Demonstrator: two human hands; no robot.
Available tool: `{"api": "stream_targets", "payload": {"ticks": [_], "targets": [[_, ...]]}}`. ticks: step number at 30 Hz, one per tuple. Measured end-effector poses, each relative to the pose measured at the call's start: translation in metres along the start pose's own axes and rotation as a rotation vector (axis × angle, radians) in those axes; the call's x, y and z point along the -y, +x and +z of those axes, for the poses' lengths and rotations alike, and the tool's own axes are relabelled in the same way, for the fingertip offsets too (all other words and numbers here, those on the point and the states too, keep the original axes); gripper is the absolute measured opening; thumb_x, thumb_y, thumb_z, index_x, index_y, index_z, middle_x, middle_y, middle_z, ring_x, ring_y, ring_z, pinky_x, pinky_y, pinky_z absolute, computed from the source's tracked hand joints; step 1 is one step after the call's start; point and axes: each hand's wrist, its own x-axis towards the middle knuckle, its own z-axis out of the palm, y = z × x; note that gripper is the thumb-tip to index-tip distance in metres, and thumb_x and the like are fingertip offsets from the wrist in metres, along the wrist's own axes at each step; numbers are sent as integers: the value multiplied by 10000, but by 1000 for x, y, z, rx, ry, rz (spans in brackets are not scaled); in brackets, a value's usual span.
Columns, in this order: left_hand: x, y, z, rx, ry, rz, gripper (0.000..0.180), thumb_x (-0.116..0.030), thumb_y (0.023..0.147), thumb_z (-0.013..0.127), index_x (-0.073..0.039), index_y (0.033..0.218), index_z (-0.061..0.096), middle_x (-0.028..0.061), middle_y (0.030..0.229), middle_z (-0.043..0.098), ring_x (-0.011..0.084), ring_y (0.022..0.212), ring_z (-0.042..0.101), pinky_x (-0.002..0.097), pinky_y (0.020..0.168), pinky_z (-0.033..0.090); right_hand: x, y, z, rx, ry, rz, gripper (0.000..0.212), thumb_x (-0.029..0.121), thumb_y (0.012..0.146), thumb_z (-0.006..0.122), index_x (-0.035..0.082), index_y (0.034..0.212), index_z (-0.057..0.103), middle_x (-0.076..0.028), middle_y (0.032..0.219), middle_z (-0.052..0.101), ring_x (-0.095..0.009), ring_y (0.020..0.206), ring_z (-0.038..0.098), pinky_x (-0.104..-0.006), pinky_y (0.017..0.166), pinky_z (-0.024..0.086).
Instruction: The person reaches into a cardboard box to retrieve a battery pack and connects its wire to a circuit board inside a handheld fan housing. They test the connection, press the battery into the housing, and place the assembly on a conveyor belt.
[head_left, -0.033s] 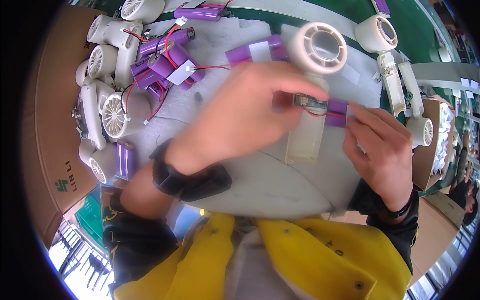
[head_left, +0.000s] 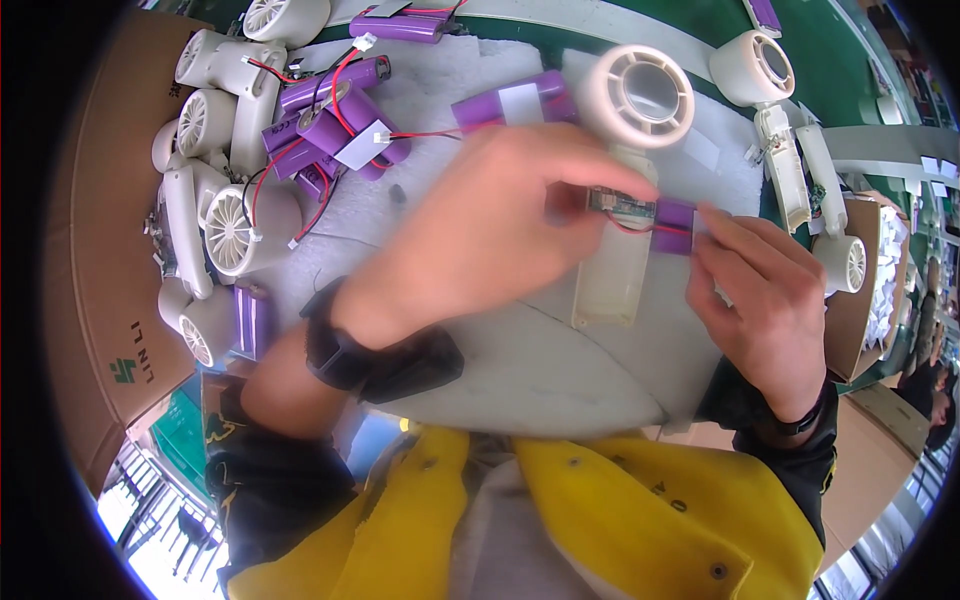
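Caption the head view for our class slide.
Left hand grips a circuit board, right hand a purple battery, by an open cream handle.

Partly covered at centre, cut off at the edges

Can't see the left end of the circuit board (head_left: 628,207) or the upper middle of the pale casing (head_left: 606,285), behind the blurred left grip (head_left: 490,215); can't see the right end of the purple cell (head_left: 673,229), under the fingertips of the right grip (head_left: 760,285). Can't tell the board's small parts apart. At upper centre, loses the lower edge of a purple pack (head_left: 487,108) behind the left grip. Loses a white fan housing (head_left: 285,18) to the top edge at upper left, and a yellow garment (head_left: 640,500) to the lower edge.
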Motion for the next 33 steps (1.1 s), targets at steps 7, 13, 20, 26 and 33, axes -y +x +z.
{"api": "stream_targets", "payload": {"ticks": [7,13,20,26,33], "targets": [[0,2,-2,20,4,-9,385,98,793,599,-80,1108,730,53,1056,663,132,918,630,260,781,516,-6,0,-5,46,88,75,143,-36,709,747,-30,833,677,-165,982,721,-291,792,708,-355,697,586],[0,2,-1,36,20,-5,385,95,792,602,-80,1111,730,50,1058,663,137,921,626,261,786,512,-8,-3,-8,80,111,89,146,-31,727,751,-23,861,693,-173,1007,723,-307,811,711,-365,713,588],[0,3,-2,41,19,-12,396,95,786,607,-88,1113,733,50,1052,661,142,927,623,262,783,510,-2,-3,-8,71,76,70,157,-40,717,747,-35,843,653,-171,1020,709,-311,824,703,-369,720,586],[1,4,-2,44,63,-9,400,98,777,619,-88,1112,733,55,1048,657,164,931,630,266,782,522,7,-1,-4,70,55,176,167,-73,724,699,-25,865,623,-140,1082,687,-315,857,680,-370,768,557],[4,2,0,25,49,12,383,90,782,655,-89,1110,735,65,1060,664,178,949,640,276,771,541,-11,-1,-15,101,230,232,199,-112,702,681,-26,860,596,-157,1008,651,-280,787,672,-356,691,545]]}}
